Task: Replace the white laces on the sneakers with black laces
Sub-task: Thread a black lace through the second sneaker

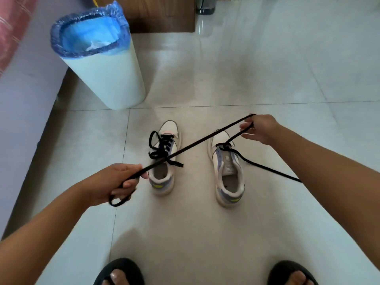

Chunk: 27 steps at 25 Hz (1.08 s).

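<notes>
Two feet in black sandals (118, 271) stand at six o'clock, nearest to us, on the pale tiled floor (267, 64). Farther out, at about eight o'clock, we see the left hand (115, 184) with its fingers curled around a black lace (191, 147); a short loop of the lace hangs below the fist. From that grip the lace runs taut toward two o'clock, passing above the left sneaker (164, 159), up to the right hand (259, 128), which pinches it between thumb and fingertips, the other fingers loosely spread. From the right hand the lace drops back to the front eyelets of the right sneaker (226, 167), at about one o'clock from the feet, where only a first crossing is threaded. The lace's other end trails off the shoe toward three o'clock and lies on the floor, passing behind the right forearm. The left sneaker, just beside it toward eleven o'clock, is already fully laced in black and tied in a bow. Both shoes point away from us, toes toward twelve o'clock, well apart from the feet. Farther off, at eleven o'clock, stands a white bin (107, 79) lined with a blue bag (86, 36), something white crumpled inside. Beyond it, at twelve o'clock, we see brown wooden furniture (160, 13).
</notes>
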Motion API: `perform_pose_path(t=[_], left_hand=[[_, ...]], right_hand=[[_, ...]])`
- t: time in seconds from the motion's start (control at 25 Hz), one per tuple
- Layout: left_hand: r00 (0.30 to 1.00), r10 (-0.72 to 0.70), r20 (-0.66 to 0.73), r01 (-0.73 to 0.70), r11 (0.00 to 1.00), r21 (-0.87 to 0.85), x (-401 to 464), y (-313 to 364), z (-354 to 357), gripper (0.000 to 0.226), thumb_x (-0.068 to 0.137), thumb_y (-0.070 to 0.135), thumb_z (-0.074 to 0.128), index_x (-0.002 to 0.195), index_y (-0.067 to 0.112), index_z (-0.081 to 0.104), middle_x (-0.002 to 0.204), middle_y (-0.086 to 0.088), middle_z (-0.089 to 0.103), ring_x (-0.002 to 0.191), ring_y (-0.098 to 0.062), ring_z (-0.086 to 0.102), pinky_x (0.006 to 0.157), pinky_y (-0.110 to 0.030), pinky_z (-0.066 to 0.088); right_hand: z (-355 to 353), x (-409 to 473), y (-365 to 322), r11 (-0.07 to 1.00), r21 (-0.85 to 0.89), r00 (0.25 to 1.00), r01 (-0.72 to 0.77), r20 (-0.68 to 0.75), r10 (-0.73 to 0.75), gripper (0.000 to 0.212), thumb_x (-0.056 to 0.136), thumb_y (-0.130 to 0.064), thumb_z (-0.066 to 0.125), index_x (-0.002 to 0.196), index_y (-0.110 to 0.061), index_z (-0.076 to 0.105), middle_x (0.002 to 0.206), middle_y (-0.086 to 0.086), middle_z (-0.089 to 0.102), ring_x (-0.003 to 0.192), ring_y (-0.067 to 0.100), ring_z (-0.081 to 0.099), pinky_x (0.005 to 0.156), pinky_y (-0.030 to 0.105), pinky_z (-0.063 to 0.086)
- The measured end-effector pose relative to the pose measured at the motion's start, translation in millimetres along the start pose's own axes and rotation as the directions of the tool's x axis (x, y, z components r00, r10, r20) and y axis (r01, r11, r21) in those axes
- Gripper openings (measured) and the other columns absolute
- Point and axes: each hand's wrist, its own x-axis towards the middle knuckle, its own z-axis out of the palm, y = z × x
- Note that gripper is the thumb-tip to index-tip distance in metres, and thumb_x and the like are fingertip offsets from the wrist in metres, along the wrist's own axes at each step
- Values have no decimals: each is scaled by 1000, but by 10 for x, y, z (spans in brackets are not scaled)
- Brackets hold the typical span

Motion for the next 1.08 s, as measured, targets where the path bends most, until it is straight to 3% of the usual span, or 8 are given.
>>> perform_pose_path(t=[0.16, 0.28, 0.4, 0.48, 0.64, 0.76, 0.92, 1.08], left_hand=[[999, 37, 6, -36, 992, -124, -167, -33, -483, 66, 41, 56, 90, 78, 5, 72, 50, 3, 29, 32, -4, 20, 35, -18, 28], [1000, -14, 24, 14, 1000, -16, -213, -49, -646, 70, 37, 56, 90, 83, 7, 72, 58, 2, 25, 40, -7, 18, 37, -18, 25], [979, -205, 24, 191, 946, 260, -220, -3, -674, 78, 35, 67, 85, 91, 15, 71, 60, -3, 40, 42, -16, 40, 48, -27, 42], [961, -250, -117, 267, 735, 623, -193, 113, -571, 73, 54, 75, 69, 102, 20, 69, 87, 1, 67, 77, -19, 65, 77, -33, 49], [924, 340, -177, -130, 712, 690, 277, 540, 160, 35, 97, 42, 43, 108, 14, 61, 105, 5, 60, 97, -12, 52, 79, -23, 39], [905, 425, -26, -345, 768, 539, 617, 782, 754, 31, 97, 40, 44, 108, 17, 61, 102, 4, 63, 100, -11, 57, 90, -17, 42], [950, 311, 29, -295, 866, 405, 819, 780, 804, 40, 94, 46, 47, 94, 10, 66, 86, -3, 72, 89, -14, 69, 102, -34, 42], [940, 334, 75, -337, 866, 369, 727, 733, 725, 34, 97, 34, 48, 80, 11, 66, 59, 4, 53, 57, -11, 60, 67, -19, 48]], right_hand=[[-83, 54, -6, 998, 51, 999, -43, -29, 45, 10, 94, -6, 44, 91, -3, 53, 84, 16, 61, 79, 29, 59, 67, 38, 52], [50, -27, -30, 998, 58, 999, -20, 52, 17, 11, 93, -9, 48, 99, -2, 54, 89, 17, 63, 75, 26, 61, 64, 35, 53], [275, -150, -46, 996, -10, 984, 89, 157, -86, 16, 93, -10, 49, 102, -1, 59, 82, 12, 65, 79, 25, 62, 76, 38, 55], [426, -258, -47, 942, -180, 937, 284, 261, -232, 21, 94, -9, 48, 106, -2, 63, 81, 8, 66, 79, 22, 61, 86, 39, 52], [685, -463, 68, 395, -512, 646, 763, 604, -466, 29, 97, -11, 46, 121, -10, 62, 99, 0, 59, 93, 13, 52, 89, 24, 40], [775, -522, 172, 94, -473, 429, 876, 674, -601, 28, 93, -7, 48, 115, -3, 64, 103, 12, 58, 96, 24, 50, 88, 29, 39], [681, -543, 146, 310, -519, 587, 796, 540, -603, 28, 96, -11, 46, 118, -9, 63, 107, 3, 55, 100, 12, 48, 88, 19, 34], [649, -487, 111, 658, -439, 791, 612, 355, -498, 28, 98, -14, 44, 118, -11, 63, 101, 0, 58, 90, 8, 53, 82, 21, 37]])
